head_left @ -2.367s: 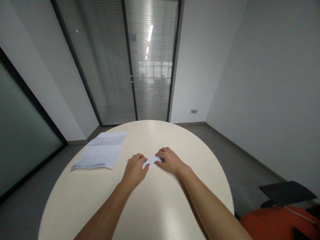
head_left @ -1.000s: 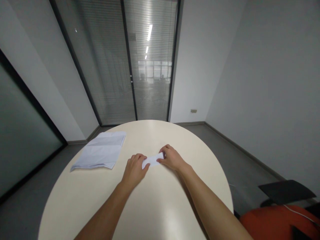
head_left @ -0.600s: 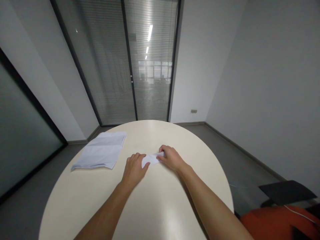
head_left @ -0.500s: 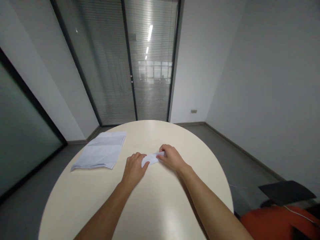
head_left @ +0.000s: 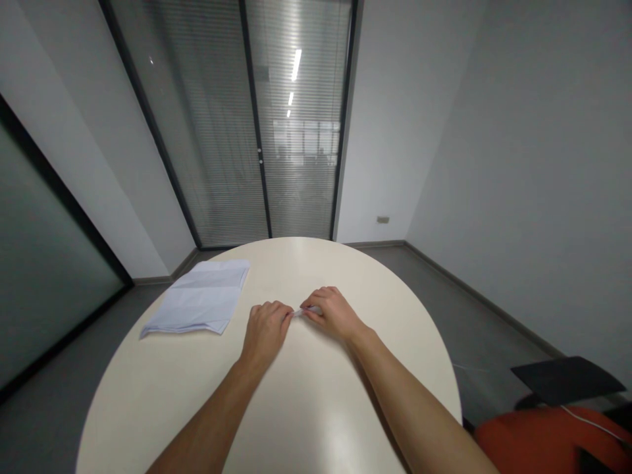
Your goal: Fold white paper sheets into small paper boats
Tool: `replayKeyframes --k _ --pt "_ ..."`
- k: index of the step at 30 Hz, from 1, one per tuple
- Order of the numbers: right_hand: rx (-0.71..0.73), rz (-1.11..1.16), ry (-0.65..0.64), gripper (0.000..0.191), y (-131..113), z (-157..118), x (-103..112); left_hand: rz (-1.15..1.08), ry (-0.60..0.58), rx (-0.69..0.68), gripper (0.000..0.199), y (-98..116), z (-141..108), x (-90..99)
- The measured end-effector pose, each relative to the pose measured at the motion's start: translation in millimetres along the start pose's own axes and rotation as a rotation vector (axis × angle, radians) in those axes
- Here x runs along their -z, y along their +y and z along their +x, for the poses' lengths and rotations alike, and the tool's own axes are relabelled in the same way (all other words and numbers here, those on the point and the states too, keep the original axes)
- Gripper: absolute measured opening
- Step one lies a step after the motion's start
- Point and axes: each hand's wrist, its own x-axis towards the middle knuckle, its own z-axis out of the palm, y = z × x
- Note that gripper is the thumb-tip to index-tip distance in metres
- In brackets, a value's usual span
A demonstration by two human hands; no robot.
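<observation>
A narrow piece of white paper (head_left: 297, 313) spans the small gap between my two hands, near the middle of the round table. My left hand (head_left: 267, 328) pinches its left end between thumb and fingers. On the other end, my right hand (head_left: 330, 312) is closed, with a bit of the paper showing inside its grip. Most of the paper is hidden by my fingers. To the left of my left hand lies a stack of creased white paper sheets (head_left: 200, 296).
The cream round table (head_left: 296, 401) fills the lower middle. An orange chair (head_left: 533, 441) with a black part (head_left: 567, 380) stands at the lower right. Beyond the table are a glass partition with blinds (head_left: 301, 178) and a wall socket (head_left: 382, 219).
The paper between my hands showed as a wider flat strip and now appears much narrower. My right hand has shifted slightly left, closer to my left hand. The stack has not moved.
</observation>
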Motion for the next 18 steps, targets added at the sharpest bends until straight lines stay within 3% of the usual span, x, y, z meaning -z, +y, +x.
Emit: replayKeyframes --k 9,18 --pt "-0.055 0.005 -0.101 0.018 -9 2 3 0.020 -0.043 0.030 0.020 1 1 -2.7" --pt "-0.154 -0.002 -0.105 0.023 8 -1 8 0.057 -0.057 0.072 0.024 -2 1 -1.6"
